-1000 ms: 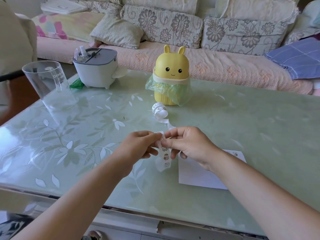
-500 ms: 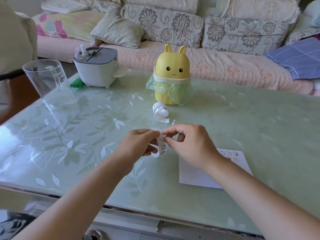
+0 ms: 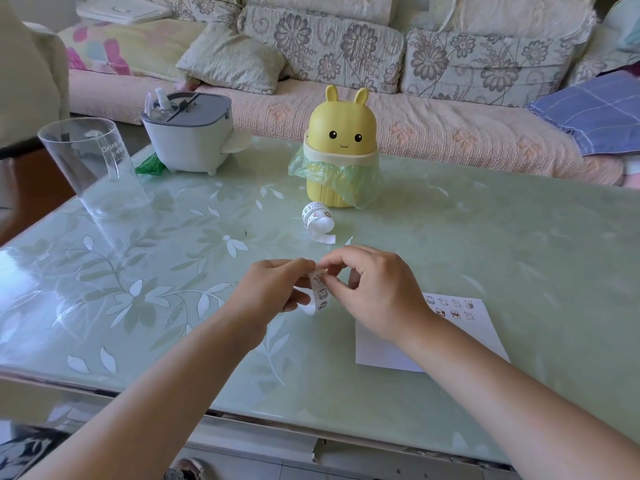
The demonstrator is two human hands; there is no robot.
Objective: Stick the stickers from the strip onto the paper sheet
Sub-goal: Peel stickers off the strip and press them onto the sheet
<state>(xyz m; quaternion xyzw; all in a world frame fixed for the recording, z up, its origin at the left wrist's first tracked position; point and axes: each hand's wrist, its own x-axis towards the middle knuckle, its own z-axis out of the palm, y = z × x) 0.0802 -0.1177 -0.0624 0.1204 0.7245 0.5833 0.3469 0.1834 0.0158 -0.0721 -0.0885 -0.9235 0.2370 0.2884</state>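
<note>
While the left hand point(image 3: 273, 289) pinches the top of the sticker strip point(image 3: 320, 293) above the green glass table point(image 3: 485, 237), the right hand point(image 3: 374, 289) pinches a sticker on it. The paper sheet point(image 3: 485, 327) lies just right, stickers along its top.

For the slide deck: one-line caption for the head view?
Left hand and right hand pinch a sticker strip over the table, beside the paper sheet already carrying stickers.
</note>
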